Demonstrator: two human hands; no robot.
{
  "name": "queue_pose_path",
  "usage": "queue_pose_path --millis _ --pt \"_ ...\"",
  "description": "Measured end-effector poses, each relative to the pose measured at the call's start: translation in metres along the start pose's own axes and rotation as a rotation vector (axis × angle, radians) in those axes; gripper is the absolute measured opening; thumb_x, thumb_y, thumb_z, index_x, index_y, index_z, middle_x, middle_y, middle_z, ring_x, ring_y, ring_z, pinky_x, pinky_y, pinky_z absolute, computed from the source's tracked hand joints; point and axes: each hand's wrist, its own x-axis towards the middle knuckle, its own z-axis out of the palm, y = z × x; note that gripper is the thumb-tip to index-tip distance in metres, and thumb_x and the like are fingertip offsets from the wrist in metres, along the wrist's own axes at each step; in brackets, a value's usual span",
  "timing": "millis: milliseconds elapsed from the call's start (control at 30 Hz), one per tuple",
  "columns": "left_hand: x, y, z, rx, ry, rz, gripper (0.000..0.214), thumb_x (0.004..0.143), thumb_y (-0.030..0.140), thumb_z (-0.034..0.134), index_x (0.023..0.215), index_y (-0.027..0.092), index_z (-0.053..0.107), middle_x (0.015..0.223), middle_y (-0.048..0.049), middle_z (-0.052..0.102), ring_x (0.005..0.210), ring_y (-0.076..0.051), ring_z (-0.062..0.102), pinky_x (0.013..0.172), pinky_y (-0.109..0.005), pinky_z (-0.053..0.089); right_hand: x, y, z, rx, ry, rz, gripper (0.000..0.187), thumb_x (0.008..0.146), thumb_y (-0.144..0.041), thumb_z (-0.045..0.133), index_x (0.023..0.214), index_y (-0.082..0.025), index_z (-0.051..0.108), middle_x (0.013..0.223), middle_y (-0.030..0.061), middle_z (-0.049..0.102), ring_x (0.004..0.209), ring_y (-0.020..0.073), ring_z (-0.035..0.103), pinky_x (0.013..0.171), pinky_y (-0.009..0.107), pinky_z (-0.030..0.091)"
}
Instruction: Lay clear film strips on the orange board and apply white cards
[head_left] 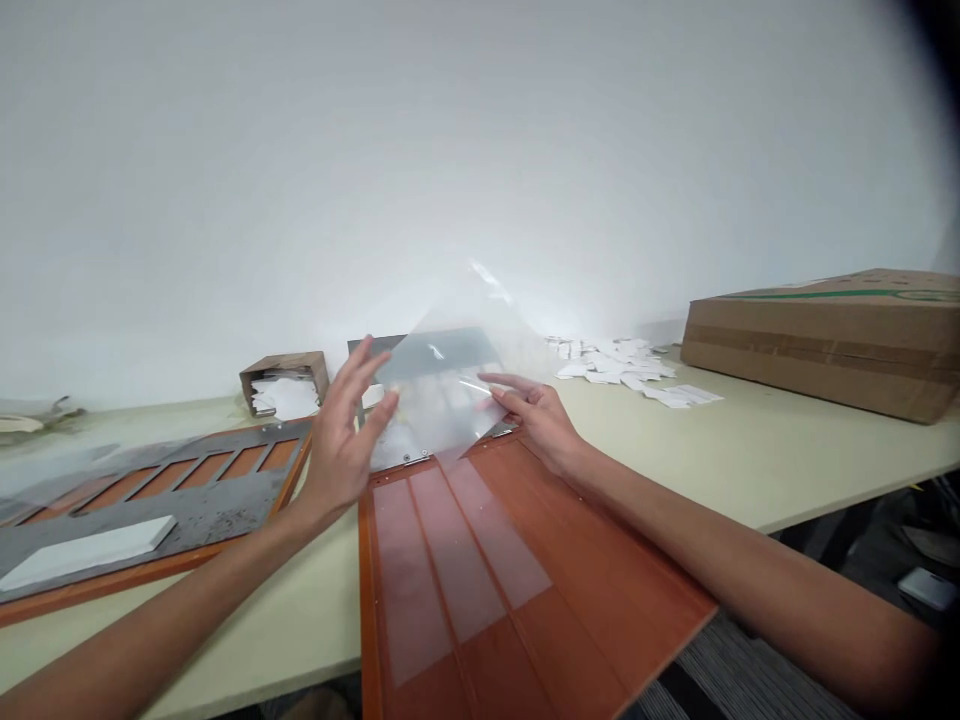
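A clear plastic sheet [450,400] is raised in front of me, one corner pointing up. My right hand [544,415] pinches its right edge between thumb and fingers. Beside the sheet's left edge is my left hand [349,435], fingers spread and thumb apart; whether it touches the sheet is hard to tell. Below both hands lies an orange-brown grooved board [585,560] with pale translucent rectangles [465,550] in its left and middle strips. A grey panel [450,345] is joined to its far edge by metal hinges, partly hidden behind the sheet.
To the left lies another orange-framed board with a grey slotted plate [217,500] and a white block [90,550]. Behind it, a small open carton [285,385] holds white papers. White paper pieces [622,365] and a large cardboard box [817,345] occupy the right of the table [675,460].
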Motion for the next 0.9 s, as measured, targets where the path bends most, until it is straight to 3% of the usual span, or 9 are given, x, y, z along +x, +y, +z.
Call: queue_pose_path --millis 67,167,267,367,500,667,900 --pt "0.008 -0.015 0.0 -0.2 0.051 -0.145 0.051 0.095 0.047 0.062 0.144 0.039 0.051 0.163 0.0032 0.035 0.151 -0.027 0.031 0.119 -0.046 0.039 0.001 0.0 -0.001 0.011 0.0 -0.019 0.036 0.088 -0.045 0.068 0.116 -0.025 0.075 0.085 0.002 0.076 0.075 0.0159 0.059 0.071 0.03 0.044" --pt "0.015 -0.038 0.0 -0.455 0.061 -0.349 0.065 0.081 0.043 0.08 0.14 0.033 0.054 0.153 -0.0037 0.049 0.138 -0.025 0.052 0.11 -0.037 0.049 0.001 0.001 -0.001 0.031 0.008 -0.028 0.037 0.087 -0.046 0.069 0.116 -0.023 0.075 0.09 0.0035 0.077 0.076 0.0162 0.058 0.071 0.03 0.043" --pt "0.017 -0.048 0.0 -0.533 0.025 -0.482 0.052 0.069 0.038 0.09 0.113 0.018 0.069 0.111 -0.0094 0.072 0.091 -0.02 0.071 0.086 -0.032 0.057 0.001 -0.001 -0.001 0.071 0.038 -0.02 0.038 0.086 -0.047 0.071 0.115 -0.022 0.075 0.091 0.0041 0.076 0.076 0.0165 0.057 0.072 0.031 0.043" --pt "0.015 -0.046 -0.001 -0.543 -0.037 -0.509 0.038 0.069 0.038 0.09 0.092 0.013 0.073 0.08 -0.0059 0.071 0.059 -0.012 0.06 0.062 -0.028 0.052 0.001 -0.003 -0.001 0.082 0.1 -0.005 0.038 0.082 -0.047 0.074 0.109 -0.021 0.077 0.089 0.004 0.075 0.076 0.0161 0.055 0.072 0.031 0.044" --pt "0.013 -0.041 -0.001 -0.596 -0.127 -0.53 0.032 0.074 0.039 0.087 0.089 0.015 0.073 0.083 -0.005 0.071 0.057 -0.009 0.056 0.057 -0.025 0.047 0.002 -0.005 -0.003 0.07 0.165 0.014 0.038 0.08 -0.05 0.076 0.106 -0.021 0.078 0.091 0.0043 0.075 0.076 0.0157 0.055 0.072 0.03 0.045" --pt "0.013 -0.04 0.0 -0.656 -0.229 -0.576 0.035 0.08 0.042 0.082 0.1 0.016 0.069 0.089 -0.007 0.074 0.074 -0.015 0.066 0.073 -0.028 0.054 0.004 -0.005 -0.009 0.077 0.191 0.03 0.038 0.08 -0.053 0.075 0.105 -0.024 0.078 0.096 0.0054 0.075 0.086 0.0185 0.059 0.07 0.029 0.046" --pt "0.012 -0.044 -0.001 -0.664 -0.239 -0.557 0.032 0.081 0.039 0.082 0.098 0.015 0.07 0.093 -0.0066 0.072 0.07 -0.012 0.062 0.064 -0.024 0.047 0.005 -0.014 -0.016 0.128 0.127 0.013 0.042 0.077 -0.052 0.078 0.106 -0.022 0.077 0.088 0.0028 0.072 0.068 0.0123 0.053 0.063 0.027 0.043"
